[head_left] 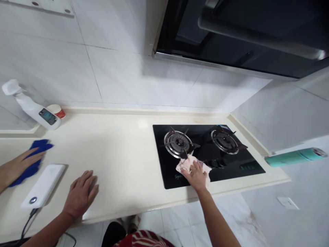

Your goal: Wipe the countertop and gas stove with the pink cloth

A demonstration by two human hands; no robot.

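Right hand (197,175) presses pale cloth (189,164) flat onto black hob (205,154) near counter (123,154) front edge. Left hand (81,192) spread flat on counter, beside white power bank (43,185).

The middle of the counter (123,151) is bare, from the back edge to the front edge, so a hand can slide there. At the left end a spray bottle (31,108), a small tub (58,111), a white power bank (43,185) and another person's hand (17,166) on a blue cloth (38,151) block the way. On the right, the two burners (178,141) stick up from the black stove (231,168), and the range hood (244,34) hangs low over them.
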